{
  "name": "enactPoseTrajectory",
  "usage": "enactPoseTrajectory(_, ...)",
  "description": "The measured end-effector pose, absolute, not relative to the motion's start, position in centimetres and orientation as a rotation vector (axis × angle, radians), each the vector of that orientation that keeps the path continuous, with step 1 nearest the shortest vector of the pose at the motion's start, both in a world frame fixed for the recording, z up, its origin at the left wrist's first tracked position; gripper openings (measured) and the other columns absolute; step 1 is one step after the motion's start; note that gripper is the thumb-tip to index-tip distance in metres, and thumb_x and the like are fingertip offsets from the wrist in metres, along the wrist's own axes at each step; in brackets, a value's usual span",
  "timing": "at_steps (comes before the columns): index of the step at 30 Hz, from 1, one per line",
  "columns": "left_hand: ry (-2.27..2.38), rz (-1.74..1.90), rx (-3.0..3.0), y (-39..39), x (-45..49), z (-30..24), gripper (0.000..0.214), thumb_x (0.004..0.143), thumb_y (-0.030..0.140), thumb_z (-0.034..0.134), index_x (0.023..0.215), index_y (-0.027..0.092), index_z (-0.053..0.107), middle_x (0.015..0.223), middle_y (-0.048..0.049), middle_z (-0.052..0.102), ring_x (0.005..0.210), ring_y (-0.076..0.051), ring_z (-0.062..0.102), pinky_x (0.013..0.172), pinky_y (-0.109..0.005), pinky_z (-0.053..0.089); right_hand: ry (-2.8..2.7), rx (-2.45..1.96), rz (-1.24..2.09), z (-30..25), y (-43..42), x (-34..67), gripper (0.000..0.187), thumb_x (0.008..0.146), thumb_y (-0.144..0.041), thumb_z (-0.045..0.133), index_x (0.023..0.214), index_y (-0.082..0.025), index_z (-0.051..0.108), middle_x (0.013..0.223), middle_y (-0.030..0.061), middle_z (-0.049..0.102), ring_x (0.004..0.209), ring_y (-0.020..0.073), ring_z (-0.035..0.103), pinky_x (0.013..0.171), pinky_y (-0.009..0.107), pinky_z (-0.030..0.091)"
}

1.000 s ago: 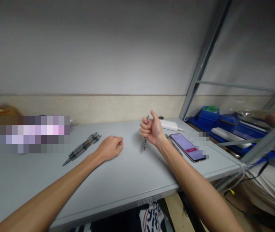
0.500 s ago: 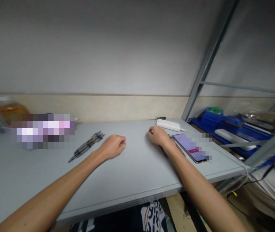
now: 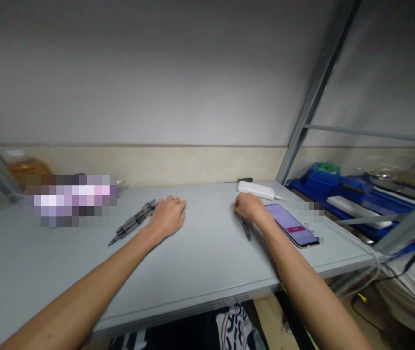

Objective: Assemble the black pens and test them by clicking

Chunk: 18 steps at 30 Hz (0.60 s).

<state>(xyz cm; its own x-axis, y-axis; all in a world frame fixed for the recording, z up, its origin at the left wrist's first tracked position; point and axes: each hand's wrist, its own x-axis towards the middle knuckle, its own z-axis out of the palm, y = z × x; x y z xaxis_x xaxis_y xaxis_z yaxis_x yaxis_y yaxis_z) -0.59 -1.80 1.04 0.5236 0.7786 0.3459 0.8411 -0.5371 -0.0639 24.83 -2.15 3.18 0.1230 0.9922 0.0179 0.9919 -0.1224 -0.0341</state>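
Several slim black pens (image 3: 134, 223) beside left hand (image 3: 169, 214)

table (image 3: 200, 272): grey, wide | phone (image 3: 291, 226): right, screen lit | white device (image 3: 256, 189): far right | screwdriver (image 3: 242, 180): just behind it, by wall | blue bins (image 3: 324, 181): right, beyond table | bottle (image 3: 25, 170): far left

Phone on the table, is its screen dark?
No, the phone lies on the table with its screen lit purple, beside the right hand.
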Motion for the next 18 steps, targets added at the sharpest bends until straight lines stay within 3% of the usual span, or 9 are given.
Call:
enactPoseTrajectory(6, -1.668, -0.347, -2.284, -1.9, -1.5, 1.9, 0.027, 0.079, 0.018, 0.039, 0.098, 0.013, 0.058, 0.102, -0.018, 0.057, 0.102, -0.031, 0.044, 0.079, -0.044, 0.037, -2.074, -2.325, -0.006, 3.2, -1.9, 25.4, 0.032, 0.068, -0.015, 0.057, 0.098, -0.015, 0.067, 0.102, 0.0174, 0.064, 0.094, 0.0279, 0.06, 0.074, 0.033, 0.044)
enactPoseTrajectory(18, -1.885, -0.194, -2.188, -2.0, -2.3, 1.5, 0.036, 0.075, 0.017, 0.038, 0.108, 0.014, 0.054, 0.11, -0.0216, 0.05, 0.102, -0.036, 0.043, 0.07, -0.055, 0.042, -2.051, -2.309, -0.098, 3.6, -2.1, 25.9, 0.033, 0.071, -0.012, 0.055, 0.103, -0.017, 0.064, 0.103, 0.0168, 0.063, 0.098, 0.0288, 0.058, 0.077, 0.035, 0.041)
